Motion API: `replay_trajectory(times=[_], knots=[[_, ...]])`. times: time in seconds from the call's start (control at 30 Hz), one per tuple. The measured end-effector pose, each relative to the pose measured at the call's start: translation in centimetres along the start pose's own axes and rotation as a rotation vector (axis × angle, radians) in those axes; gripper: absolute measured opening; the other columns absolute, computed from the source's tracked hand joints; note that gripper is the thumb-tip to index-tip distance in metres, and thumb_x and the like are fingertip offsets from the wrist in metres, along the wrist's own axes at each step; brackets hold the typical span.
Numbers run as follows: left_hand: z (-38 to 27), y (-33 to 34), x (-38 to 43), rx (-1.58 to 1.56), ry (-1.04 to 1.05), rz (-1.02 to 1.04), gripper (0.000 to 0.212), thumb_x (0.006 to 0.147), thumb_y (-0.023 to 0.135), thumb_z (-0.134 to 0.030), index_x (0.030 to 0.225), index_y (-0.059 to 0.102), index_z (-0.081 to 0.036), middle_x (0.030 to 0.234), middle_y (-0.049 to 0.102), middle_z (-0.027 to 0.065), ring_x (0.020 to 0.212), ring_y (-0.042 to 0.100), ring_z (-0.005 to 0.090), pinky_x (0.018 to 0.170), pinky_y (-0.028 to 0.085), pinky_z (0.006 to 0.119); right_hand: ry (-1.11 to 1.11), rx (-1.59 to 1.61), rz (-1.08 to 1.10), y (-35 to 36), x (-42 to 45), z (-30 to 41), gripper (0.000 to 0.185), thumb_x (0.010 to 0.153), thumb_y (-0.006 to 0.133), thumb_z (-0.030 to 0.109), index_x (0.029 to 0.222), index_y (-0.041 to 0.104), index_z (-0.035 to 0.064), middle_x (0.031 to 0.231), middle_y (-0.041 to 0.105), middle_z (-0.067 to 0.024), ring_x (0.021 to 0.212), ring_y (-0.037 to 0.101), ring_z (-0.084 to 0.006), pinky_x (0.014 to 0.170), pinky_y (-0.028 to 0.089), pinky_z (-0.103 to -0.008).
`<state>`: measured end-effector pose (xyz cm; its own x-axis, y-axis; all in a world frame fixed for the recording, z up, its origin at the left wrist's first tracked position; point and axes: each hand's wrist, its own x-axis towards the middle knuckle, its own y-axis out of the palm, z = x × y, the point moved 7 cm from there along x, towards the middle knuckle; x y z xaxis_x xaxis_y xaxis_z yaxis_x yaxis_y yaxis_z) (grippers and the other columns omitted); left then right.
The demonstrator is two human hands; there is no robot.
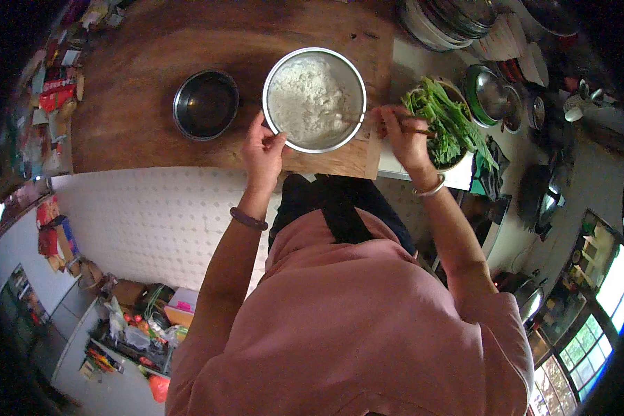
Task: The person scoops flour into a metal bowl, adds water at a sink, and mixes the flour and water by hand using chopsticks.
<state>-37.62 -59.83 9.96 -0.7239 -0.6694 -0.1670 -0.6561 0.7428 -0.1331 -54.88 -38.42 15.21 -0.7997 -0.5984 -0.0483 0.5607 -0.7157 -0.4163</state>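
Note:
A round metal bowl (314,100) near the front edge of the wooden table holds white, partly clumped flour (312,96). With thumb and fingers, my left hand (265,148) grips the bowl's rim at its lower left. To the right of the bowl, my right hand (405,138) is closed around thin brown sticks, which look like chopsticks (418,132); their front part reaches over the rim into the bowl and is blurred. A smaller dark metal bowl (206,105) stands on the table to the left, apart from the flour bowl.
Leafy greens (450,117) fill a round container just beyond my right hand. Stacked bowls and lids (447,23) stand at the upper right, with a glass lid (484,94) below them. Packets (57,93) crowd the far left end of the wooden table (135,52).

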Motion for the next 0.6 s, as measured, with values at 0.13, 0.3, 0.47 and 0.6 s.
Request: replay_trajectory(times=[0.13, 0.3, 0.47, 0.6], knots=[[0.1, -0.1, -0.3, -0.111, -0.053, -0.037, 0.056, 0.076, 0.062, 0.007, 0.128, 0.043, -0.003, 0.074, 0.052, 0.0007, 0.062, 0.054, 0.0073, 0.052, 0.051, 0.022, 0.238, 0.409, -0.093, 3.2, -1.2, -0.7, 0.028, 0.094, 0.045, 0.019, 0.093, 0.059, -0.0052, 0.076, 0.061, -0.0087, 0.063, 0.059, -0.0152, 0.058, 0.050, -0.0259], [-1.0, 0.1, -0.3, -0.055, -0.040, -0.032, 0.056, 0.076, 0.062, 0.007, 0.128, 0.042, -0.003, 0.074, 0.052, 0.0006, 0.063, 0.054, 0.0073, 0.052, 0.051, 0.022, 0.218, 0.503, -0.190, 2.7, 0.7, 0.5, 0.031, 0.094, 0.045, 0.024, 0.094, 0.059, -0.0046, 0.077, 0.063, -0.0109, 0.066, 0.062, -0.0167, 0.061, 0.051, -0.0271], [-0.4, 0.4, -0.2, -0.134, -0.080, -0.016, 0.055, 0.078, 0.061, 0.007, 0.128, 0.042, -0.004, 0.077, 0.051, 0.0007, 0.065, 0.054, 0.0082, 0.054, 0.053, 0.022, 0.244, 0.495, -0.060, 5.0, 0.3, -0.5, 0.029, 0.094, 0.047, 0.022, 0.095, 0.061, -0.0036, 0.078, 0.063, -0.0097, 0.065, 0.061, -0.0159, 0.061, 0.050, -0.0271], [0.3, 0.1, 0.0, -0.216, -0.171, 0.013, 0.054, 0.080, 0.058, 0.004, 0.130, 0.040, -0.005, 0.081, 0.053, 0.0017, 0.071, 0.057, 0.0107, 0.058, 0.054, 0.025, 0.233, 0.265, -0.246, -0.1, 1.4, -5.7, 0.028, 0.094, 0.047, 0.020, 0.095, 0.061, -0.0035, 0.075, 0.063, -0.0071, 0.062, 0.059, -0.0128, 0.059, 0.049, -0.0260]])
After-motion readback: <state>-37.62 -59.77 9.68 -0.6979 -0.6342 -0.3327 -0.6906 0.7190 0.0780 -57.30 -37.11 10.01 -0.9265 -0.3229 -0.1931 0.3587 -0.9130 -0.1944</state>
